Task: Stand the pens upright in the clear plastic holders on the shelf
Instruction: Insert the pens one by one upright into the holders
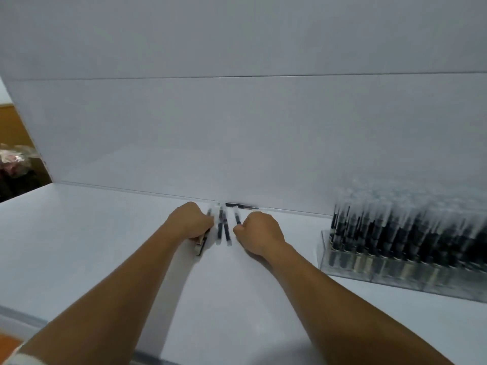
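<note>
Several clear-bodied black pens (223,227) lie flat on the white shelf (105,246), near its back wall. My left hand (191,219) is closed around a pen (201,243) whose end sticks out toward me below the fist. My right hand (259,233) pinches the near end of another pen (237,218) that still lies on the shelf. One more pen (241,206) lies sideways against the back wall. At the right stand clear plastic holders (369,270), packed with upright pens (395,227).
A white back panel (237,127) rises right behind the loose pens. The shelf's front edge (23,316) runs along the lower left. Beyond the shelf's left end I see a wooden floor and some wrapped goods (13,159).
</note>
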The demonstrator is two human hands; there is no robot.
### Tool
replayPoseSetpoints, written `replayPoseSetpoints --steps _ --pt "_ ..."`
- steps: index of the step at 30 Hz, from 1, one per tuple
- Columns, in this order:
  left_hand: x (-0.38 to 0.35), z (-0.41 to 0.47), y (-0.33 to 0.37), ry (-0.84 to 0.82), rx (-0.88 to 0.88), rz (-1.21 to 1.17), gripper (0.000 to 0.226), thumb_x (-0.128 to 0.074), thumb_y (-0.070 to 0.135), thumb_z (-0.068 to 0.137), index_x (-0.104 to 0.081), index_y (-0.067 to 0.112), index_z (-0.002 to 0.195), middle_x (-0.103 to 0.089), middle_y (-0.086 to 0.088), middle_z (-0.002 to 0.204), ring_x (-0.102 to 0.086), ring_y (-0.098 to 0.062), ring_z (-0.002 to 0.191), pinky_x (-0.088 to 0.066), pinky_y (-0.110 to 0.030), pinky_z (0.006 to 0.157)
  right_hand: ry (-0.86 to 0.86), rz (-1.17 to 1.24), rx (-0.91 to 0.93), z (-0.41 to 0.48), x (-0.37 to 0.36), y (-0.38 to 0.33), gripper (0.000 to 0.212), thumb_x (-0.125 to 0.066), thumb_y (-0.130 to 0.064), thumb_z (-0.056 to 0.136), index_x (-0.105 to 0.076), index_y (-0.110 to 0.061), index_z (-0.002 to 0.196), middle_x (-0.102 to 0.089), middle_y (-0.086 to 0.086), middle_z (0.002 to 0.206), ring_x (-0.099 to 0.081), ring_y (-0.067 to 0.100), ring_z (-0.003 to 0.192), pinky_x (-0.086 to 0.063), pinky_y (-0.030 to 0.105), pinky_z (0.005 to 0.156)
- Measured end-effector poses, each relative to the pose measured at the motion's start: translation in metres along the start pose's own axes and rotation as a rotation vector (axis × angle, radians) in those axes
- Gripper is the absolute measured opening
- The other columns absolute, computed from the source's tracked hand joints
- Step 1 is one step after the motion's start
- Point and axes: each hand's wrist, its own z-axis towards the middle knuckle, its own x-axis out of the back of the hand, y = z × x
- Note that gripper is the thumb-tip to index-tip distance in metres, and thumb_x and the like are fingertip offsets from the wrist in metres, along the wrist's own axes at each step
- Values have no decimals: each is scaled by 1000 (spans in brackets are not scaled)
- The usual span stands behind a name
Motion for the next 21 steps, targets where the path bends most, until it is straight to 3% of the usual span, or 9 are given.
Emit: replayPoseSetpoints --steps 2,4,6,10,13,15,17,21 --pt "-1 -12 -4 30 -20 -226 30 -61 16 83 -51 11 55 -51 -3 53 -48 -19 52 -40 -27 59 -12 72 9 -16 11 5 30 -50 -22 86 -54 -8 60 -66 9 66 -59 25 60 -46 30 56" --pt "-1 -28 0 60 -87 -422 27 -63 20 86 -60 6 63 -57 -1 57 -52 -17 56 -47 -30 63 6 159 17 -36 22 11 28 -50 -21 84 -64 -3 67 -71 10 67 -67 24 63 -53 30 61" --pt "-3 -49 12 92 -188 -535 25 -64 25 90 -64 7 73 -63 3 62 -57 -12 61 -51 -33 69 33 275 20 -56 32 18 24 -50 -22 84 -64 -6 72 -70 5 62 -65 17 52 -54 29 56" --pt "-21 -91 41 79 -357 -746 10 -65 27 91 -68 19 86 -69 6 71 -64 -7 68 -54 -24 68 86 397 33 -97 58 36 12 -57 -25 85 -61 -22 74 -68 -1 63 -61 13 46 -52 25 44" --pt "-44 -115 67 60 -428 -869 7 -66 27 89 -68 20 91 -72 4 79 -69 -8 76 -53 -14 68 125 352 95 -124 82 63 8 -63 -27 89 -61 -30 82 -68 -7 66 -63 8 54 -51 20 51" --pt "-62 -129 85 51 -479 -906 7 -68 26 88 -68 20 91 -73 0 83 -69 -11 79 -53 -15 70 134 351 104 -143 97 87 8 -66 -28 90 -62 -34 88 -66 -10 69 -61 3 59 -54 26 61" --pt "-80 -141 104 22 -544 -916 5 -69 26 87 -68 22 89 -71 -1 84 -68 -13 80 -54 -18 72 177 339 86 -162 110 112 8 -67 -29 89 -62 -35 90 -65 -13 71 -58 1 61 -52 26 63" --pt "-110 -162 144 -51 -654 -952 4 -69 26 87 -66 23 88 -67 4 76 -63 -9 71 -52 -17 65 348 374 32 -194 140 155 9 -68 -27 88 -62 -32 85 -67 -3 75 -63 12 65 -55 36 66"
